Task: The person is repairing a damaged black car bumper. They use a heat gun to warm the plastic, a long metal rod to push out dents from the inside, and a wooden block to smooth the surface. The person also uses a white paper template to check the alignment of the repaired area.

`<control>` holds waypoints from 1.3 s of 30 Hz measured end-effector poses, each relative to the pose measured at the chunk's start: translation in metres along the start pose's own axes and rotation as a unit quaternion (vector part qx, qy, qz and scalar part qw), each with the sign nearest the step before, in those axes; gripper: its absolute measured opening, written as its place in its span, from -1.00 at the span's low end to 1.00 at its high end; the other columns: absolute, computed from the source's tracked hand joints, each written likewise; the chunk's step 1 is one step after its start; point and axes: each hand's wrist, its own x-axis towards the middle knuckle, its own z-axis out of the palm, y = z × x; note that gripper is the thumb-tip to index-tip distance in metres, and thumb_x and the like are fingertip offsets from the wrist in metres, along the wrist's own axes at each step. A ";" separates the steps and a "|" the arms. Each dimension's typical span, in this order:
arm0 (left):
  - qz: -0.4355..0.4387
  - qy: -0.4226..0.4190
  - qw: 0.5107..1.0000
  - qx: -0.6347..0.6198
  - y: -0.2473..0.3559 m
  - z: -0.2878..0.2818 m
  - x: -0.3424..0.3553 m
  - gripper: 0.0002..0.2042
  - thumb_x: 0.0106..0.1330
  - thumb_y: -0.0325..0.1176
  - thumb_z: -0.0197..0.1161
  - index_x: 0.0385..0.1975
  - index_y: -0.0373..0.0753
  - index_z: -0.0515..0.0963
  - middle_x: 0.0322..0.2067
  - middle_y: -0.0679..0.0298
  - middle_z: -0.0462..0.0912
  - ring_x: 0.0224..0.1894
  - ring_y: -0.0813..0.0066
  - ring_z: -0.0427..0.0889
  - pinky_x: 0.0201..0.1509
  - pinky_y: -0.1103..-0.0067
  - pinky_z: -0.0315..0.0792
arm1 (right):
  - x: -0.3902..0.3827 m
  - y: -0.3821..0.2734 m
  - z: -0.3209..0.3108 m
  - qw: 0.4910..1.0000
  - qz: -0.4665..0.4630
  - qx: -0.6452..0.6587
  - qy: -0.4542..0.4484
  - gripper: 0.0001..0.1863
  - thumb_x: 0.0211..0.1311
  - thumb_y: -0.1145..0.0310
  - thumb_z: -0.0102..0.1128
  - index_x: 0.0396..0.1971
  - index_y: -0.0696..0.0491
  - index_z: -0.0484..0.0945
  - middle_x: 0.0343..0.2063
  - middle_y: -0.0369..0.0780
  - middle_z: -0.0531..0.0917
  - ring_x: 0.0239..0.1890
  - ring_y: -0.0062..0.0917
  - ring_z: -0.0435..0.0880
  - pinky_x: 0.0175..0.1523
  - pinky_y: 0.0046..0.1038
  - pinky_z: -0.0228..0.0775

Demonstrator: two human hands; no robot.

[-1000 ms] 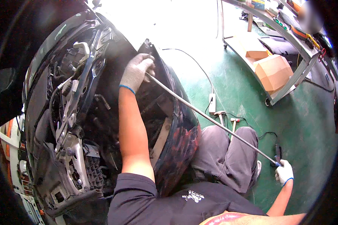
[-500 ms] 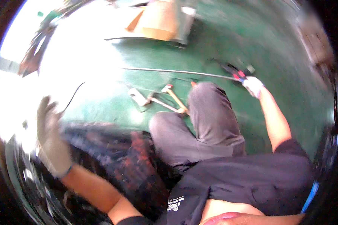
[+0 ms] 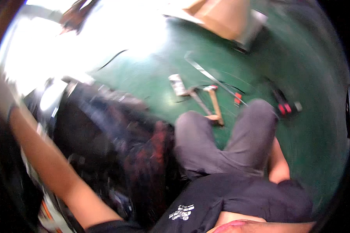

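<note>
The left hand (image 3: 4, 92), near dark bodywork (image 3: 112, 128), is too blurred to judge; the right knee (image 3: 256, 116) hides the right hand, grip unseen. Beyond slants a metal rod (image 3: 212, 77), near two hammers (image 3: 215, 104) and a power strip (image 3: 177, 85); farther, a cardboard box (image 3: 225, 19).

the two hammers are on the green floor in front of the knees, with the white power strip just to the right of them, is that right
Not quite: the white power strip is to the left of the two hammers, as the head view shows. The hammers do lie on the green floor in front of the knees.
</note>
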 end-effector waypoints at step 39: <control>-0.237 -0.387 0.803 0.386 -0.129 -0.090 -0.203 -0.19 0.18 -0.09 0.33 0.31 -0.55 0.22 0.21 -0.27 0.49 0.28 -0.16 0.52 0.39 0.21 0.44 | -0.675 -0.720 0.685 0.456 -0.648 0.094 -0.603 -0.87 0.32 0.41 0.15 -0.34 0.07 0.68 -0.31 -0.18 0.74 -0.25 -0.43 0.70 -0.06 -0.33 0.55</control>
